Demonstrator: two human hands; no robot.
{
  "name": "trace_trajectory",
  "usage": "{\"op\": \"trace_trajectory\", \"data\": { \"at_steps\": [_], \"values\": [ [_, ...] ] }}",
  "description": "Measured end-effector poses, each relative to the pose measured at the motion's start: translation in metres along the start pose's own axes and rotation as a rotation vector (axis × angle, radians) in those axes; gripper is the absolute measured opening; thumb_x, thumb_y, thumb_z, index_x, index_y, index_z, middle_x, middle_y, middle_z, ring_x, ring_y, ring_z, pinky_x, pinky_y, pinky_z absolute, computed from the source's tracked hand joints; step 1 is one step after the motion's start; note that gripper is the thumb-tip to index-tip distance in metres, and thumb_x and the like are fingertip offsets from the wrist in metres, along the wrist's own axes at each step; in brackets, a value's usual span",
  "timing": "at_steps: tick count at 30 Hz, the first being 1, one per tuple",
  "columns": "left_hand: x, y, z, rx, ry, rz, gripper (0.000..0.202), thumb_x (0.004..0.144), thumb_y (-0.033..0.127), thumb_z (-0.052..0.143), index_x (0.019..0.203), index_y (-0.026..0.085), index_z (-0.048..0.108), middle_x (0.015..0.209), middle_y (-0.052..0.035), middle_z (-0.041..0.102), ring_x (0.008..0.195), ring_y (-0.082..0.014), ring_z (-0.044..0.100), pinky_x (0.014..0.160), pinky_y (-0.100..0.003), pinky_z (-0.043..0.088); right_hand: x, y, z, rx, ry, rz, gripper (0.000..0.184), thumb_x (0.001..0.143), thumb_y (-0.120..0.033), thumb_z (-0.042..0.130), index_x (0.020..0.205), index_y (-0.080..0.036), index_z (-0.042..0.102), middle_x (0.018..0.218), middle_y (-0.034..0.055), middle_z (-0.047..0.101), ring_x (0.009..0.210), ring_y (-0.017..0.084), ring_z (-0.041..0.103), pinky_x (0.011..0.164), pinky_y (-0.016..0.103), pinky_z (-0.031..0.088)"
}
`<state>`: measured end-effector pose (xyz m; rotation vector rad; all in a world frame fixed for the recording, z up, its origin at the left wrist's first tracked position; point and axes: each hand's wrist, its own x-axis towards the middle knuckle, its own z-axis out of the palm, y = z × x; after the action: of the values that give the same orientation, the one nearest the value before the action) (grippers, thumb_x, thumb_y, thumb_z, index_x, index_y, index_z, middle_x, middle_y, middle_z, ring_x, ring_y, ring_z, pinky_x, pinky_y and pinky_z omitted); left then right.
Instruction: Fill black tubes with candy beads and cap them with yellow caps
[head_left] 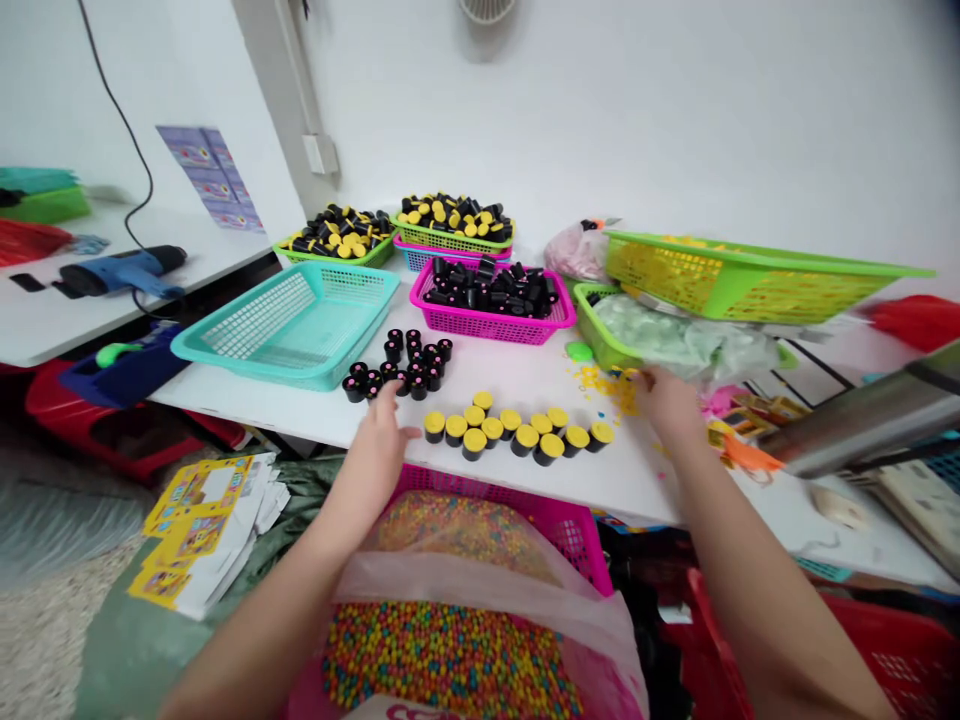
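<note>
While the left hand reaches over the front edge of the white bench, its fingers are spread loose and open, with the thumb out to the side. The fingertips touch the near edge of a bunch of little black pots that stand close together. I see nothing held in this hand. Just to the right of the thumb stands a row of yellow-topped pots, side by side in two lines. The right hand rests on the bench past the far end of that row. Its fingers bend down onto a scatter of tiny yellow bits. I cannot tell if they pinch one. Behind the little black pots sits a teal basket. Beside it is a pink basket full of more black pots. Below the bench edge, between both arms, a bag of tiny coloured beads lies in a low pink basket.
</note>
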<state>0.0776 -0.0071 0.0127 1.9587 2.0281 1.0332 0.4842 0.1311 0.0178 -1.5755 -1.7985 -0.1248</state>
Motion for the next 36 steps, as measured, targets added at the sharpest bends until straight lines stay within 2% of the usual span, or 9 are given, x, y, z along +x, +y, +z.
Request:
{"op": "trace_trajectory", "data": {
  "at_steps": [3,7,12,18,24,28,32,34,36],
  "values": [
    [0.007,-0.010,-0.012,0.332,0.156,-0.025,0.046,0.088,0.021,0.051,0.132,0.010,0.044,0.114,-0.0208,0.051,0.101,-0.0322,0.056,0.085,-0.049,0.049,-0.008,-0.022,-0.018,-0.065,0.064,0.074,0.027,0.092,-0.033,0.043,0.097,-0.021,0.067,0.075,0.0159,0.066,0.078,0.036,0.065,0.071,0.053,0.048],
    [0.014,-0.012,-0.018,0.619,0.101,-0.070,0.039,0.089,0.018,0.045,0.127,0.017,0.054,0.117,-0.0203,0.045,0.099,-0.0345,0.051,0.072,-0.042,0.050,-0.019,-0.062,-0.039,-0.045,0.060,-0.016,0.025,0.091,-0.027,0.044,0.101,-0.022,0.066,0.095,0.0142,0.070,0.090,0.032,0.065,0.079,0.045,0.049],
    [0.017,-0.012,-0.016,0.669,0.096,-0.053,0.033,0.089,0.023,0.046,0.118,0.015,0.058,0.110,-0.0186,0.046,0.096,-0.0348,0.049,0.068,-0.040,0.048,-0.037,-0.113,-0.052,0.131,0.001,-0.187,0.024,0.090,-0.025,0.045,0.100,-0.018,0.066,0.096,0.0117,0.070,0.088,0.026,0.065,0.078,0.040,0.051],
    [0.023,-0.033,-0.008,0.594,0.063,0.051,0.029,0.084,0.034,0.055,0.100,0.011,0.062,0.105,-0.0181,0.049,0.101,-0.0348,0.050,0.086,-0.045,0.045,-0.071,-0.169,-0.063,0.456,-0.214,-0.297,0.026,0.092,-0.014,0.042,0.103,-0.022,0.064,0.094,0.0071,0.064,0.083,0.018,0.062,0.074,0.032,0.050],
    [0.031,-0.046,-0.001,0.546,0.057,0.063,0.028,0.086,0.034,0.051,0.099,0.012,0.061,0.098,-0.0172,0.056,0.100,-0.0343,0.054,0.088,-0.045,0.043,-0.086,-0.183,-0.061,0.592,-0.329,-0.319,0.029,0.092,-0.009,0.042,0.105,-0.022,0.064,0.097,0.0059,0.062,0.085,0.015,0.059,0.075,0.029,0.048],
    [0.026,-0.028,-0.008,0.523,0.031,0.013,0.023,0.083,0.029,0.053,0.096,0.012,0.060,0.101,-0.0195,0.059,0.104,-0.0350,0.055,0.090,-0.044,0.042,-0.091,-0.179,-0.057,0.632,-0.353,-0.291,0.027,0.094,-0.011,0.042,0.105,-0.023,0.064,0.098,0.0057,0.061,0.084,0.015,0.060,0.075,0.030,0.049],
    [0.006,0.005,-0.030,0.323,-0.155,-0.107,0.016,0.082,0.024,0.052,0.096,0.015,0.053,0.084,-0.0108,0.065,0.082,-0.0279,0.064,0.076,-0.036,0.047,-0.101,-0.191,-0.056,0.694,-0.373,-0.276,0.024,0.095,-0.014,0.044,0.102,-0.024,0.065,0.097,0.0056,0.060,0.089,0.016,0.059,0.080,0.032,0.049],
    [-0.009,0.025,-0.044,0.128,-0.244,-0.060,0.013,0.080,0.023,0.053,0.092,0.019,0.050,0.083,-0.0062,0.066,0.076,-0.0234,0.065,0.071,-0.032,0.047,-0.108,-0.206,-0.057,0.762,-0.404,-0.269,0.027,0.094,-0.012,0.042,0.099,-0.025,0.065,0.096,0.0050,0.058,0.086,0.015,0.059,0.078,0.031,0.049],
    [-0.026,0.044,-0.056,-0.065,-0.344,0.071,0.012,0.079,0.023,0.055,0.090,0.021,0.049,0.089,-0.0041,0.067,0.077,-0.0198,0.065,0.072,-0.030,0.048,-0.116,-0.223,-0.059,0.831,-0.444,-0.249,0.031,0.092,-0.009,0.041,0.098,-0.025,0.067,0.097,0.0046,0.055,0.084,0.013,0.059,0.076,0.029,0.050]
  ]
}}
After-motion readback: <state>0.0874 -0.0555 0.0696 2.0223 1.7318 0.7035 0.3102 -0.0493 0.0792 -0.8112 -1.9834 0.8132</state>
